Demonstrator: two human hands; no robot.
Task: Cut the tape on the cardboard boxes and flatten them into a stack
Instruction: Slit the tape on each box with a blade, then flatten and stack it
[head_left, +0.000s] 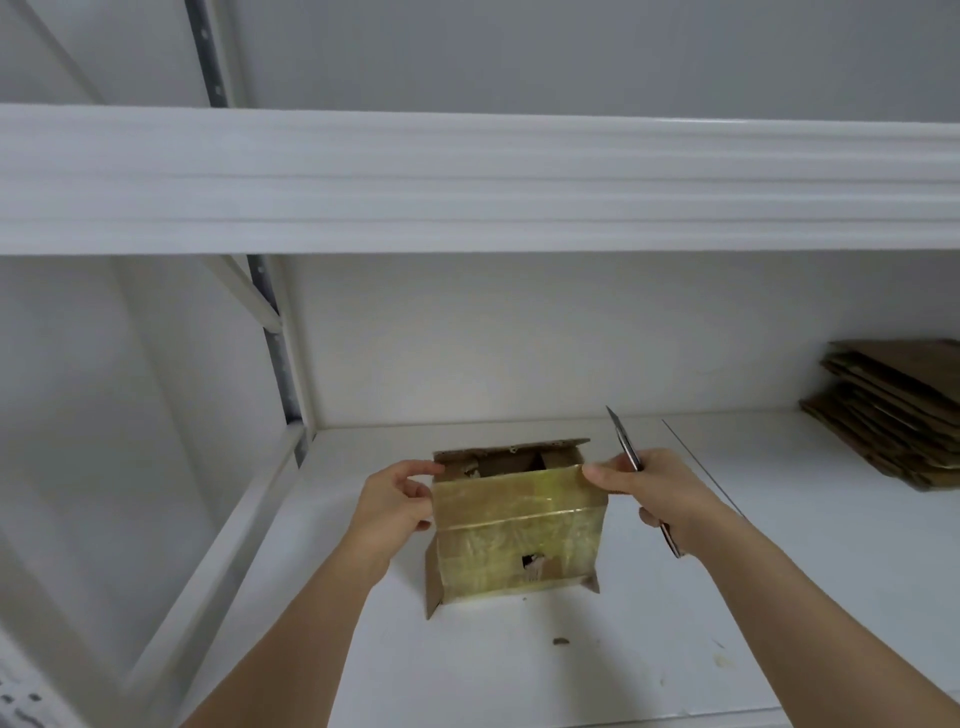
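Left hand (397, 501) curled round the left edge of the tape-wrapped cardboard box (519, 530), thumb on its top rim. Box upright mid-shelf (779, 597), top open, tape across its front. Right of box: right hand (657, 493) clenched round the utility knife (626, 452), blade pointing up and away, thumb touching the box's upper right corner. Far right of box: stack of flattened boxes (898, 415). Probably mid-step, tape not fully cut; next, blade along a taped seam, clear of the left fingers.
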